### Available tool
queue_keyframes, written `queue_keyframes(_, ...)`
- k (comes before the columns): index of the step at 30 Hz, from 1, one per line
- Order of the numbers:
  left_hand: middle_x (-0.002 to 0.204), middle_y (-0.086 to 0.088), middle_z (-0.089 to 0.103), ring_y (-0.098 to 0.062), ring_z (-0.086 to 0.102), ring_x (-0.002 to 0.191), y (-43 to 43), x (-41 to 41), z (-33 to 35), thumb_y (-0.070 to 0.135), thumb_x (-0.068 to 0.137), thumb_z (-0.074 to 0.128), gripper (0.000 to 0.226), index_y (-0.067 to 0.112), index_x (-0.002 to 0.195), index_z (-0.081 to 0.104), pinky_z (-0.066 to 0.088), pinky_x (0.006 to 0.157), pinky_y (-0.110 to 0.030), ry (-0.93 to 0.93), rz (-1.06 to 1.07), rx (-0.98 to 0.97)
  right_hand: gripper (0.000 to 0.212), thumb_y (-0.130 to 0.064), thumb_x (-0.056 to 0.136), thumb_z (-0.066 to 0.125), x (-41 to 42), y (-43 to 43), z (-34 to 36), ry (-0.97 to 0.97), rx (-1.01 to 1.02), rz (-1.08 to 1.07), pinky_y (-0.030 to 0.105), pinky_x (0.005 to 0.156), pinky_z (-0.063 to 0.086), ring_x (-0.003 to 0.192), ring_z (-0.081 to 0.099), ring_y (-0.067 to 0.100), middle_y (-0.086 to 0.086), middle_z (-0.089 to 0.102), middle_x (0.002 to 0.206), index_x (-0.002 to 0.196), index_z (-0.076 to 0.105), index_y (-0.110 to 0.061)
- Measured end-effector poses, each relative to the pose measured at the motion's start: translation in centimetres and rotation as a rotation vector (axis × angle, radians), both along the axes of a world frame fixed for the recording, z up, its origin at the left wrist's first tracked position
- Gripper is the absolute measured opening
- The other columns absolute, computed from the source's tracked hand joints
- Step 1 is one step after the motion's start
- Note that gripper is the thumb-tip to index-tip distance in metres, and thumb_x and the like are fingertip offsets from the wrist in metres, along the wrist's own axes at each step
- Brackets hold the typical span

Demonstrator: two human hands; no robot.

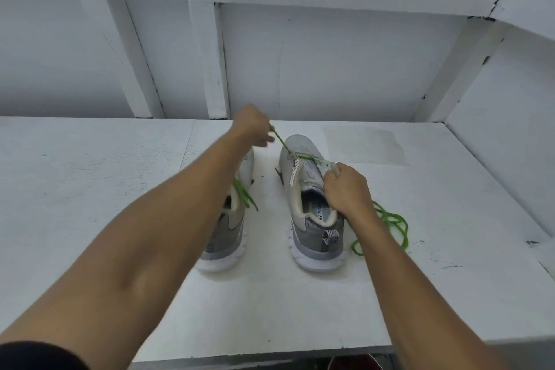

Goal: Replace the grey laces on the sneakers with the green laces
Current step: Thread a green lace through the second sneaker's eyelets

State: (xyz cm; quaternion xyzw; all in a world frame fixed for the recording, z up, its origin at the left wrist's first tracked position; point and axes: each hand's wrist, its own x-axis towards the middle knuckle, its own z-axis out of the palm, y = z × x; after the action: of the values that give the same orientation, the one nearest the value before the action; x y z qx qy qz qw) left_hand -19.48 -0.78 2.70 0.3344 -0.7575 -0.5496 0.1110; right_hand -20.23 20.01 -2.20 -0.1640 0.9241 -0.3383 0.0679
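Note:
Two grey sneakers stand side by side on the white table, toes pointing away from me. My left hand (251, 125) pinches one end of a green lace (279, 141) and holds it taut up and to the left of the right sneaker (312, 207). That lace crosses the lowest eyelets near the toe. My right hand (345, 189) grips the right sneaker's tongue and eyelet flap. The lace's other end lies in loose loops (390, 225) on the table to the right of the sneaker. My left forearm partly hides the left sneaker (231, 234), which has green lace ends (244, 194) hanging at its collar.
The white table (90, 177) runs wide to both sides, with its front edge close to me. White panelled walls stand behind it and along the right side. A dark red object (354, 363) shows below the table's front edge.

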Motion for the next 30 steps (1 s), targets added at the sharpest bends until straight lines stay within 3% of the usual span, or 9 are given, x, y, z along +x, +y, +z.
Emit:
queue_keyframes(2,0.084,-0.009,0.059,-0.027,0.066,0.08,-1.7,0.1,1.3,0.007,0.101,0.039,0.027,0.013,0.075,0.042,0.058,0.07,-0.038,0.126,0.099,0.033,0.023,-0.017,0.099,0.038,0.0,-0.1,-0.2,-0.004,0.016,-0.014,0.031,0.07,0.034,0.083,0.048,0.028,0.015,0.059,0.093,0.083,0.05,-0.006)
queue_keyframes(5,0.078,-0.012,0.05,-0.027,0.061,0.066,-6.6,0.7,6.2,0.002,0.103,0.034,0.013,0.006,0.094,0.042,0.059,0.065,-0.046,0.546,0.362,0.489,0.021,-0.017,0.098,0.039,0.0,-0.2,-0.4,0.0,0.01,-0.04,0.032,0.072,0.035,0.086,0.05,0.029,0.016,0.061,0.097,0.085,0.052,-0.006)
queue_keyframes(8,0.062,-0.005,0.047,-0.014,0.051,0.045,-8.2,1.5,9.3,0.006,0.102,0.039,0.014,0.006,0.092,0.05,0.055,0.053,-0.027,0.754,0.416,0.654,0.023,-0.018,0.099,0.038,0.1,-0.4,-0.3,0.009,0.011,-0.052,0.031,0.07,0.033,0.085,0.049,0.027,0.01,0.057,0.095,0.093,0.057,-0.004)
queue_keyframes(11,0.062,-0.001,0.05,-0.005,0.041,0.035,-5.6,1.4,9.0,0.006,0.099,0.045,0.024,0.014,0.079,0.055,0.03,0.037,-0.014,0.478,0.166,0.201,0.02,-0.018,0.099,0.038,0.2,-0.4,-0.4,0.024,0.01,-0.055,0.03,0.069,0.033,0.083,0.047,0.026,0.015,0.06,0.099,0.091,0.052,-0.007)
queue_keyframes(13,0.076,-0.006,0.061,-0.006,0.046,0.037,-2.3,0.7,6.2,0.007,0.097,0.049,0.015,0.011,0.096,0.063,0.031,0.037,-0.015,0.124,-0.182,-0.178,0.022,-0.018,0.099,0.038,0.2,-0.5,-0.5,0.032,0.014,-0.058,0.03,0.069,0.033,0.083,0.048,0.026,0.017,0.061,0.101,0.094,0.055,-0.005)
queue_keyframes(15,0.095,-0.013,0.07,-0.017,0.063,0.065,0.7,0.1,2.3,0.015,0.096,0.055,0.02,0.004,0.11,0.065,0.049,0.054,-0.025,-0.248,-0.486,-0.527,0.026,-0.019,0.099,0.038,0.2,-0.5,-0.6,0.032,0.012,-0.071,0.031,0.07,0.034,0.084,0.048,0.026,0.017,0.062,0.103,0.098,0.058,-0.003)
queue_keyframes(17,0.104,-0.013,0.069,-0.027,0.063,0.091,2.5,-0.3,-1.0,0.022,0.093,0.058,0.022,0.002,0.1,0.066,0.051,0.074,-0.035,-0.443,-0.591,-0.801,0.024,-0.02,0.098,0.039,0.1,-0.6,-0.7,0.032,0.003,-0.085,0.031,0.071,0.036,0.085,0.05,0.028,0.016,0.062,0.104,0.097,0.058,-0.005)
queue_keyframes(20,0.099,-0.011,0.062,-0.031,0.059,0.089,2.8,0.1,-2.4,0.02,0.092,0.057,0.014,0.008,0.087,0.056,0.046,0.069,-0.035,-0.46,-0.529,-0.91,0.027,-0.019,0.098,0.039,0.2,-0.6,-0.7,0.027,0.004,-0.092,0.032,0.074,0.038,0.09,0.053,0.029,0.016,0.062,0.106,0.101,0.06,-0.002)
queue_keyframes(30,0.124,-0.025,0.052,-0.044,0.055,0.112,-5.0,1.7,8.0,0.016,0.097,0.045,0.032,0.002,0.124,0.054,0.046,0.088,-0.045,-0.377,-0.138,-1.27,0.028,-0.019,0.098,0.038,0.3,-0.6,-0.6,0.034,0.017,-0.105,0.033,0.072,0.037,0.086,0.049,0.028,0.017,0.062,0.105,0.1,0.059,-0.001)
